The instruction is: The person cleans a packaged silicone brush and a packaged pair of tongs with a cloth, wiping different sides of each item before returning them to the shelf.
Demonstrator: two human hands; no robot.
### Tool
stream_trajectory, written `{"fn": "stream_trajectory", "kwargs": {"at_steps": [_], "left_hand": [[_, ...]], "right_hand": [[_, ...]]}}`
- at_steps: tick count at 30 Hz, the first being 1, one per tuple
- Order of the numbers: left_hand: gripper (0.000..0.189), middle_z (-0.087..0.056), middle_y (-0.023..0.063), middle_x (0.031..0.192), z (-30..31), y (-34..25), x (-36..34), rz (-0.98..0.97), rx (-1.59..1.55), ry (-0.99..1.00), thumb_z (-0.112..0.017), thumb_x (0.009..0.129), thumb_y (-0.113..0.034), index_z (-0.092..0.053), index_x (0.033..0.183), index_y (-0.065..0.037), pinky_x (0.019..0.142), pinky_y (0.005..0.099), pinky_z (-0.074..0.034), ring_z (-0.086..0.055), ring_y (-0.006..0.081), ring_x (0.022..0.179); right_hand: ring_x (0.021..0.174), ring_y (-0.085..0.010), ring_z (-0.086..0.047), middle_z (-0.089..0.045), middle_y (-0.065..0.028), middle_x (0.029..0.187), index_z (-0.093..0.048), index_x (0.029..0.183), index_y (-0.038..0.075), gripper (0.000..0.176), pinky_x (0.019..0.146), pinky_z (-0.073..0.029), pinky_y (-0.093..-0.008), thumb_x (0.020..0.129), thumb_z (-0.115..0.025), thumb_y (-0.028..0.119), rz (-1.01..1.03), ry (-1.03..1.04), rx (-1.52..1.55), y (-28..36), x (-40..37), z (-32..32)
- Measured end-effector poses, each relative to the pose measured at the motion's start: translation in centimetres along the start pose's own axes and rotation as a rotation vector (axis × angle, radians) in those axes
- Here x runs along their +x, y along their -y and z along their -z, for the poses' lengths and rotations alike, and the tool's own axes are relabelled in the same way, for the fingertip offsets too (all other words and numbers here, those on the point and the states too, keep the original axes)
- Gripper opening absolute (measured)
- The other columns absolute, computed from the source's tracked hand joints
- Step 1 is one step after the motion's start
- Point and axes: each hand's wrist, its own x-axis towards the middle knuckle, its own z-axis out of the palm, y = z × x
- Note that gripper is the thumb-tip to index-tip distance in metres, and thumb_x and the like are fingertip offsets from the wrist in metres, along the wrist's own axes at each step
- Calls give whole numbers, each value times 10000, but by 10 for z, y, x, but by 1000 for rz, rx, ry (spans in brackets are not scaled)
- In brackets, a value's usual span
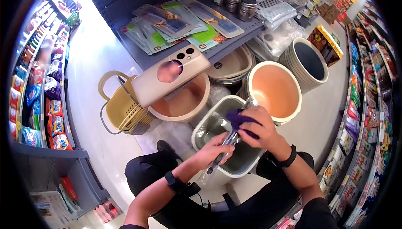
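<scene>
My left hand (pixel 215 148) is wrapped round a long, narrow item in clear plastic (pixel 229 140), which slants across a grey-green bin with a pale rim (pixel 200 127). My right hand (pixel 261 128) presses a purple cloth (pixel 243 121) against the upper end of that item. Both hands are over the bin's opening. Just behind my right hand stands a round bin with an orange inside (pixel 274 87). What exactly the plastic wraps is too unclear to tell.
A phone (pixel 146 87) stands out before the shelf (pixel 144 59), which holds carded packs (pixel 165 22) and lidded jars (pixel 248 8). Yellow baskets (pixel 121 107) are at left, stacked dark-lined bins (pixel 307 63) at right. Stocked shelves line both sides.
</scene>
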Motion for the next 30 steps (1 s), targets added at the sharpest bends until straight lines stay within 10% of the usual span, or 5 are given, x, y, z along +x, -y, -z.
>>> {"fn": "stream_trajectory", "kwargs": {"at_steps": [13,20,30], "left_hand": [[392,-467,4,769,-5,1,4,52,-58,41,-536,933,-158,-476,1282,11,549,230,-429,-498,91,665],[166,-545,-44,826,12,17,12,-6,344,-55,-618,922,-199,-593,959,-39,660,210,-400,-489,39,732],[224,-605,4,966,5,13,15,-144,285,-53,-619,942,-145,-560,1117,-19,794,243,-474,-575,75,878]], "right_hand": [[823,-330,-596,-617,-151,957,-636,814,26,215,712,-485,-414,638,-759,36,-106,-206,-172,-7,-5,-3],[813,-314,-596,-627,-126,969,-632,791,34,193,705,-476,-387,644,-754,56,5,-63,-70,8,-5,-10],[821,-322,-592,-626,-142,962,-638,801,34,203,722,-478,-405,640,-760,50,-29,-128,-94,0,-7,-8]]}}
